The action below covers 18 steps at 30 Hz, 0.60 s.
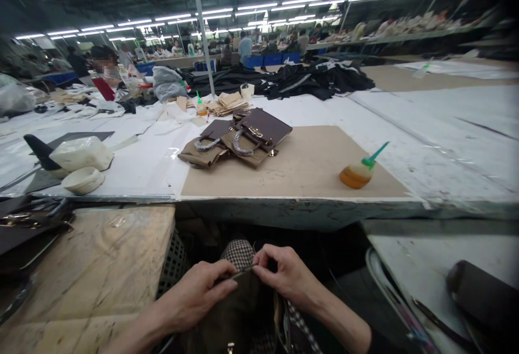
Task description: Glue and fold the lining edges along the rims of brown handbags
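Note:
Both my hands are low in the view, over my lap. My left hand [200, 292] and my right hand [279, 273] pinch the top edge of a dark brown bag piece [233, 316] between closed fingers, the fingertips nearly meeting at a thin strip along that edge. A checked cloth [239, 253] shows just behind the fingers. On the brown board [300, 170] ahead lie brown handbags with wrapped handles [239, 138], and an orange glue bottle with a green nozzle [359, 171] lies on its side to the right.
A worn wooden bench [93, 273] is at my left with dark parts [24, 224] on it. White lumps and a bowl [83, 178] sit on the white table. A dark pouch [482, 294] lies at the right. Black fabric [308, 81] and other workers are far behind.

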### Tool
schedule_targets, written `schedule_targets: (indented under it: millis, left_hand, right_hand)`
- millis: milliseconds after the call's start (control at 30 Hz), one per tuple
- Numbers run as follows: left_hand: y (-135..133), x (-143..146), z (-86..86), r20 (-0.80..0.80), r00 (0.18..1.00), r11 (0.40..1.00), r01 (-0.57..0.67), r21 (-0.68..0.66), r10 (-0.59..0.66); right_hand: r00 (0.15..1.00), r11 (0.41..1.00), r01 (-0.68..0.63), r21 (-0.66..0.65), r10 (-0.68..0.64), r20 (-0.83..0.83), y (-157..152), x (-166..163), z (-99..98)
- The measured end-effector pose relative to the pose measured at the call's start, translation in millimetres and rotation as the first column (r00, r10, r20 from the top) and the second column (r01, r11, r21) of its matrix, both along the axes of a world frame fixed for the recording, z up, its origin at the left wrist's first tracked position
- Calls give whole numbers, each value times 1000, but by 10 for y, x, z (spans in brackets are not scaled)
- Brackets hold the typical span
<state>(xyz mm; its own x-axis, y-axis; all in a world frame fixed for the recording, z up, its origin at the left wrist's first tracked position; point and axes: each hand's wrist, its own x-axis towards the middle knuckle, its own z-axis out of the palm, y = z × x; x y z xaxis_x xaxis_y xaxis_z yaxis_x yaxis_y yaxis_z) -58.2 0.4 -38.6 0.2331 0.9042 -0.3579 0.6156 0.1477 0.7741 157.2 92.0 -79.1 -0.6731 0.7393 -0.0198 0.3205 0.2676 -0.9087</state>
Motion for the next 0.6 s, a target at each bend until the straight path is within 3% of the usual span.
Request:
schedule_targets:
  millis: [200,300,467,600]
  left_hand:
    - [201,168,-106,-257,965,986,87,144,-47]
    - [236,226,-209,-223,973,980,96,175,-55]
    - [211,189,-276,-80,997,996,14,84,-7]
    - [269,167,-228,-164,986,997,44,56,-34]
  right_hand:
    - [1000,1000,6,-5,-6,-6,-20,11,-19]
    - [1000,1000,1,-23,-1,-18,-14,37,-29]
    - [999,997,-13,-70,11,-40,4,58,-26]
    - [998,997,7,-81,-11,-54,-1,15,-18]
